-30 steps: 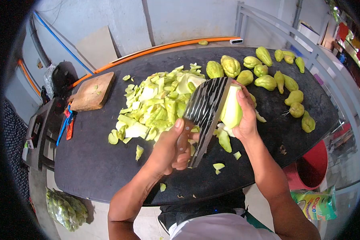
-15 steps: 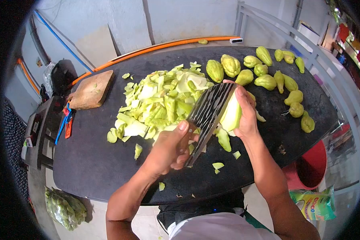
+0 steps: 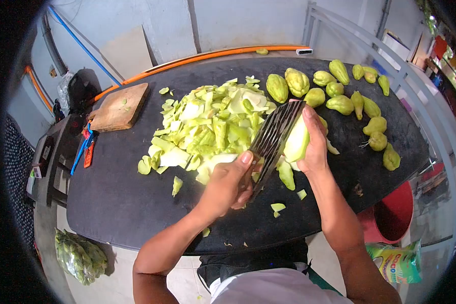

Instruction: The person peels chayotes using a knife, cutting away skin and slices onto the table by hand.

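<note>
My left hand (image 3: pixel 227 183) is wrapped round the handle of a broad cleaver (image 3: pixel 278 133), whose blade points up and to the right. A pale green, peeled chayote (image 3: pixel 297 143) sits in my right hand (image 3: pixel 316 144), cupped from its right side. The blade lies close along the chayote's left face, and I cannot tell whether it touches. Behind and left of my hands, a heap of cut green slices and peels (image 3: pixel 200 133) covers the middle of the dark table (image 3: pixel 111 202). A loose peel (image 3: pixel 286 176) lies just below the chayote.
Several whole chayotes (image 3: pixel 340 105) are spread over the table's right side. A wooden chopping board (image 3: pixel 119 109) lies at the left edge, near a blue and red-handled tool (image 3: pixel 88 152). Below the right edge stands a red bucket (image 3: pixel 380 223). A plastic bag of greens (image 3: pixel 80 256) rests on the floor.
The cleaver and my left hand have shifted slightly up and right along the chayote. My right hand keeps its hold. The whole view has moved slightly.
</note>
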{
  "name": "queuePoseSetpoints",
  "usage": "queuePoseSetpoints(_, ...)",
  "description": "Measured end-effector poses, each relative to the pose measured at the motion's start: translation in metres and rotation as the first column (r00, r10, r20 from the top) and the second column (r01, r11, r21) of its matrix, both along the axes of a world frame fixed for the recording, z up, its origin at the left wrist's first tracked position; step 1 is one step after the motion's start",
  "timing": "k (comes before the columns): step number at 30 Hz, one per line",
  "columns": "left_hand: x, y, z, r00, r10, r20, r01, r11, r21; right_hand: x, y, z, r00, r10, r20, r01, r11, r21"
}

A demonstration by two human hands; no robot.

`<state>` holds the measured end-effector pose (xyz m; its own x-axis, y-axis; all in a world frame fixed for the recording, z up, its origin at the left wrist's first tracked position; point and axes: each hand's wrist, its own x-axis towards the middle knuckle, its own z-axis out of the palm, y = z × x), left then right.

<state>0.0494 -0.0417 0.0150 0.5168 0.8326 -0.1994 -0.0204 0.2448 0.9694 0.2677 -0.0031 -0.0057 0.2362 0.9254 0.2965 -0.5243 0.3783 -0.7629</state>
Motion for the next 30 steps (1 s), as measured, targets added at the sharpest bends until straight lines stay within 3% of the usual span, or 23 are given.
queuePoseSetpoints(6,-0.002,0.002,0.002,0.997,0.033,0.066,-0.034,0.999,0.009,-0.003,-0.004,0.001,0.996,0.048,-0.072,-0.049,0.999,-0.017)
queuePoseSetpoints(9,-0.006,-0.001,0.004,0.993,0.052,0.104,-0.054,0.998,0.016,0.017,-0.014,0.003,0.935,0.332,0.128,-0.325,0.943,-0.070)
queuePoseSetpoints(10,-0.005,-0.001,0.003,0.993,0.057,0.104,-0.060,0.998,0.021,0.012,-0.012,0.000,0.960,0.251,0.127,-0.239,0.966,-0.098)
queuePoseSetpoints(16,0.004,-0.006,-0.006,0.984,0.074,0.163,-0.086,0.994,0.068,-0.002,-0.013,0.005,0.971,0.235,-0.048,-0.239,0.966,-0.098)
queuePoseSetpoints(19,0.000,-0.005,0.000,0.992,0.048,0.118,-0.057,0.996,0.072,0.008,-0.011,-0.002,0.945,0.325,-0.034,-0.326,0.935,-0.137)
queuePoseSetpoints(22,-0.005,-0.002,0.006,0.999,0.018,0.048,-0.022,0.996,0.085,0.013,-0.015,0.008,0.942,0.309,0.134,-0.291,0.947,-0.140)
queuePoseSetpoints(26,-0.012,0.000,0.012,0.998,-0.033,0.056,0.033,0.999,0.000,0.012,-0.021,0.020,0.945,0.245,0.215,-0.222,0.967,-0.127)
queuePoseSetpoints(30,-0.014,-0.002,0.016,1.000,0.004,0.023,-0.005,0.998,0.070,0.014,-0.019,0.019,0.935,0.213,0.284,-0.199,0.977,-0.080)
